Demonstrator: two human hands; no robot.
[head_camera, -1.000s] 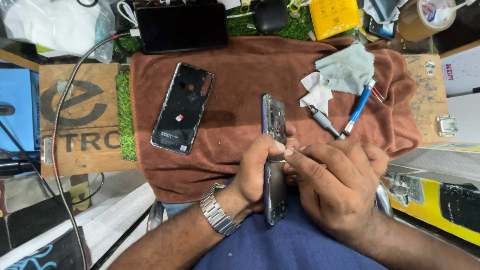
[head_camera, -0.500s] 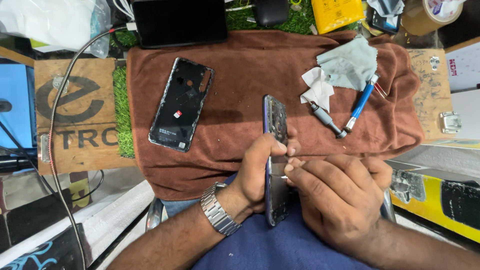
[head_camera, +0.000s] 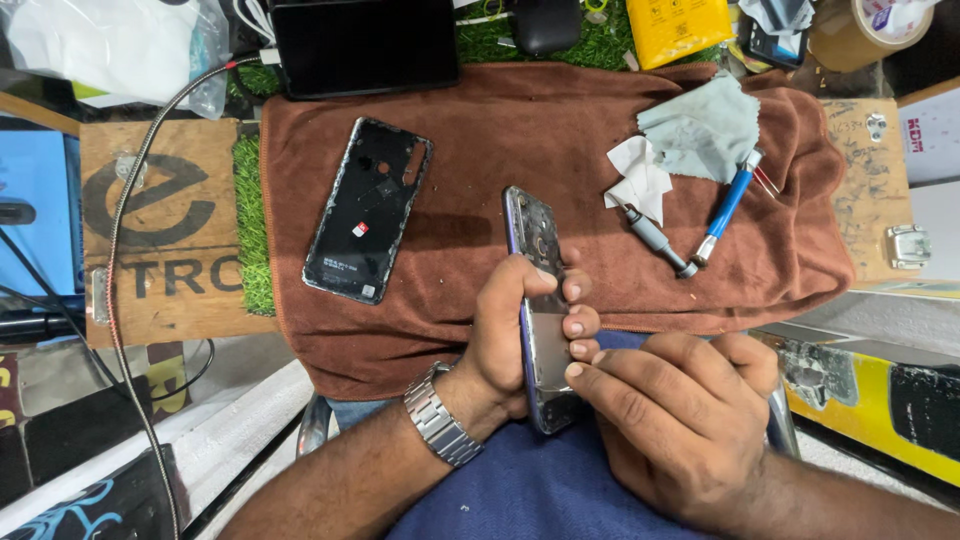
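Nearest, over the dark blue lap: left hand (head_camera: 515, 335) with a steel-link wristwatch (head_camera: 440, 415), grip wrapped around an opened slim phone with a purple rim and exposed dark internals (head_camera: 540, 300), held on edge above the near hem of the brown towel (head_camera: 480, 130). Right hand (head_camera: 675, 425) just beside, fingertips pressed against the phone's silvery lower plate; anything pinched there hidden. Phone's lower end covered by both hands. Farther out on the towel: detached black glossy back cover (head_camera: 368, 210) to the left; grey-handled screwdriver (head_camera: 655, 238), blue-handled screwdriver (head_camera: 728, 205), white tissue (head_camera: 640, 175) and grey-green cloth (head_camera: 700, 130) to the right. Black tablet (head_camera: 365, 45) at the table's far edge, partly cut off.
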